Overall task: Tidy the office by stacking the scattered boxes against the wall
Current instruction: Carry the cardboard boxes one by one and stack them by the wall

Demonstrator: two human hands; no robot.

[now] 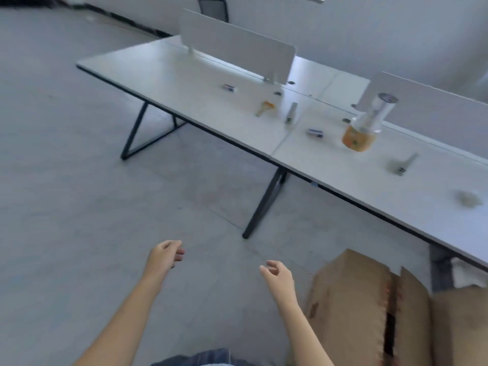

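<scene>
- A head-worn view looks down at a pale grey floor in an office, blurred throughout.
- The left hand hangs in the air above the floor, low and left of centre. Its fingers are loosely curled and hold nothing.
- The right hand hangs beside it, well apart from the left. Its fingers are also loosely curled and hold nothing.
- A brown cardboard box stands on the floor at the lower right, just beside the right forearm. Its top flaps meet unevenly, with a dark gap between them.
- A second cardboard box stands just to the right of the first, cut off by the frame edge.
- Both boxes sit near the front edge of a long white counter on black angled legs, which runs from upper left to right.
- Two white divider panels stand upright along the middle of the counter.
- On the counter stands an orange-labelled container, with a clear cylinder just behind it. Several small items lie scattered around, too blurred to name.
- A dark chair back shows beyond the counter, near a white wall.
</scene>
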